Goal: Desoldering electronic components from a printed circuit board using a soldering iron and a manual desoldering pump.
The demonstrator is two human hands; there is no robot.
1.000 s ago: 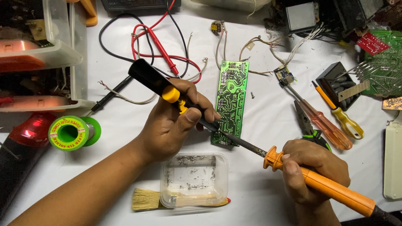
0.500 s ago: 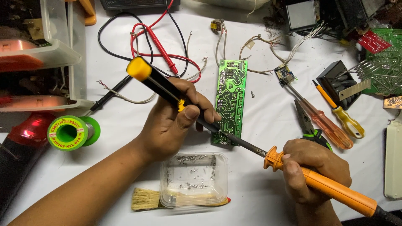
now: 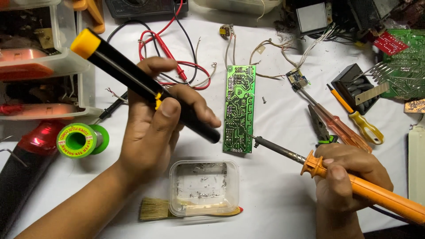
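My left hand (image 3: 156, 128) grips a black desoldering pump (image 3: 146, 86) with a yellow plunger cap, its nozzle end just left of a long green circuit board (image 3: 239, 108) lying on the white table. Low at the right, my right hand (image 3: 349, 179) holds an orange-handled soldering iron (image 3: 367, 190); the dark tip (image 3: 259, 141) rests by the board's lower right corner.
A clear plastic tub (image 3: 203, 188) with metal bits sits over a brush (image 3: 155, 209) at the front. A green solder spool (image 3: 79, 140) lies left. Red and black probe leads (image 3: 170, 57), screwdrivers (image 3: 354, 121), pliers (image 3: 321, 128) and another green board (image 3: 405, 62) crowd the back and right.
My left hand has lifted the pump off the board and drawn it up and left. The soldering iron has stayed near the board's lower edge.
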